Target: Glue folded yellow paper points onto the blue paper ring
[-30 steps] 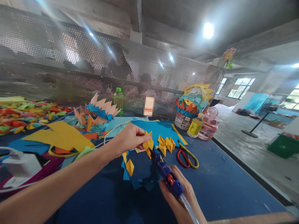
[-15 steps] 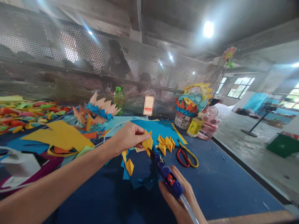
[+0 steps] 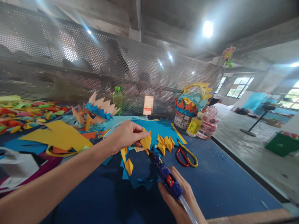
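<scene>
Blue tabletop (image 3: 224,186), perforated screen (image 3: 158,68) behind

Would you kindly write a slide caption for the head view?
Left hand pinches folded yellow paper; right hand holds glue gun near its lower tip.

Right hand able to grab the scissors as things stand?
Probably not: the right hand is wrapped around the glue gun, so it seems occupied. Reach looks no problem, though: the scissors lie close ahead, with nothing seen on top.

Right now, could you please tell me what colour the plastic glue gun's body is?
The glue gun's body is dark purple-blue, best seen in the head view.
</scene>
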The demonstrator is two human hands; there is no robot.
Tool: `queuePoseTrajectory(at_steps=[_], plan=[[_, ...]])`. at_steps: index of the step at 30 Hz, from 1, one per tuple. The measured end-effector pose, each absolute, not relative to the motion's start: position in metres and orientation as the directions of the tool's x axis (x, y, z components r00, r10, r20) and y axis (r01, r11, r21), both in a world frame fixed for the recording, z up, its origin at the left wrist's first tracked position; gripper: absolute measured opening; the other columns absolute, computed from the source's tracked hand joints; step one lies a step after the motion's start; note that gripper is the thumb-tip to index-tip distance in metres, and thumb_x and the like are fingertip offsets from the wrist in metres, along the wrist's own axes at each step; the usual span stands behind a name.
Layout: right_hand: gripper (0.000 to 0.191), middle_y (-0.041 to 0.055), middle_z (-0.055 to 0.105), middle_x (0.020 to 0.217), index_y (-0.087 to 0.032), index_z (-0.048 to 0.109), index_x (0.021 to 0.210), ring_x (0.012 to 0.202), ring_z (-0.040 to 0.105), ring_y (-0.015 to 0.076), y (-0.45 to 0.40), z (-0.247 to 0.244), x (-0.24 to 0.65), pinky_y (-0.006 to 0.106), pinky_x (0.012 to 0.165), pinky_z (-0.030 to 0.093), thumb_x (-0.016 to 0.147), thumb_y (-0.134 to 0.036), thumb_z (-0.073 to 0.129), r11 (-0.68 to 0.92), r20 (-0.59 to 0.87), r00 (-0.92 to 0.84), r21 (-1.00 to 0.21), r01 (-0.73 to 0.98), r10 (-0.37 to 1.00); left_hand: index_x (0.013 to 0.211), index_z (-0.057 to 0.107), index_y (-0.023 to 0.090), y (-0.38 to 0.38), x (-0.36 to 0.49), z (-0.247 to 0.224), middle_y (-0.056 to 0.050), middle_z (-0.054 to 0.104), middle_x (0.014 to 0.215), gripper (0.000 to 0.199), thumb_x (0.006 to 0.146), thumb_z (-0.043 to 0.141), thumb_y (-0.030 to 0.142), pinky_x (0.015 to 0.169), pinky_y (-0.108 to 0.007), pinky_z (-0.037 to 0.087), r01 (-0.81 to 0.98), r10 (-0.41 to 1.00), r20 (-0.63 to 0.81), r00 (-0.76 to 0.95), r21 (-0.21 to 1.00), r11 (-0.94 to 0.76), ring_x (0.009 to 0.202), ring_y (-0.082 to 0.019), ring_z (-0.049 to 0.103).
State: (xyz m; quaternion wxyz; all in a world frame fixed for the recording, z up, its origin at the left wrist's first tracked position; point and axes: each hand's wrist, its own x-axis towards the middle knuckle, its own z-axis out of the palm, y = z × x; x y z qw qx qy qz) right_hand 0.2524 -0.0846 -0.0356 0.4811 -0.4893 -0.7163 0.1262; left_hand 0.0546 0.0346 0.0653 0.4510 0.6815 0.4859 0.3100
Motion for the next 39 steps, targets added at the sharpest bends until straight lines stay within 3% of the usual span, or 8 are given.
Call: queuePoseTrajectory(at_steps=[12,19,29,35,39], plan=[[0.013,0.0012,0.064,0.076,-0.026,0.061,0.082,0.069,0.066,0.0185,-0.086,-0.032,0.253,0.023,0.064,0.054,0.093,-0.031,0.057,0.497,0.550,-0.079,-0.673,0.547,0.832,0.075,0.078,0.017,0.034,0.051,0.070,-0.006,0.079,0.078,0.022,0.082,0.067,0.034,0.066,-0.024,0.058,0.408,0.946,-0.010,0.325,0.903,-0.131,0.065,-0.015,0.071],[0.012,-0.0010,0.057,0.079,-0.024,0.054,0.082,0.069,0.060,0.0137,-0.085,-0.037,0.255,0.020,0.066,0.049,0.093,-0.026,0.054,0.497,0.524,-0.121,-0.674,0.546,0.843,0.073,0.078,0.017,0.030,0.054,0.080,-0.005,0.080,0.077,0.018,0.082,0.067,0.028,0.066,-0.022,0.058,0.376,0.954,-0.060,0.293,0.925,-0.058,0.064,-0.014,0.072],[0.012,-0.0016,0.054,0.078,-0.023,0.052,0.082,0.067,0.056,0.0116,-0.084,-0.040,0.254,0.020,0.065,0.046,0.094,-0.026,0.051,0.498,0.528,-0.114,-0.679,0.539,0.842,0.076,0.078,0.017,0.032,0.051,0.081,-0.005,0.080,0.078,0.018,0.082,0.066,0.029,0.069,-0.025,0.060,0.379,0.953,-0.038,0.300,0.922,-0.083,0.064,-0.016,0.073],[0.007,0.0008,0.058,0.084,-0.023,0.056,0.091,0.069,0.059,0.0140,-0.085,-0.051,0.267,0.022,0.064,0.047,0.093,-0.028,0.051,0.514,0.547,-0.128,-0.644,0.567,0.827,0.077,0.079,0.017,0.033,0.051,0.081,-0.005,0.079,0.077,0.017,0.080,0.067,0.030,0.071,-0.026,0.059,0.374,0.960,-0.022,0.279,0.923,-0.088,0.067,-0.016,0.073],[0.011,0.0032,0.064,0.093,-0.023,0.061,0.097,0.077,0.063,0.0173,-0.083,-0.054,0.310,0.024,0.067,0.049,0.088,-0.029,0.057,0.448,0.609,-0.009,-0.573,0.686,0.793,0.076,0.078,0.017,0.034,0.049,0.081,-0.006,0.080,0.080,0.019,0.080,0.066,0.031,0.074,-0.028,0.059,0.384,0.957,-0.029,0.290,0.919,-0.089,0.071,-0.018,0.074]])
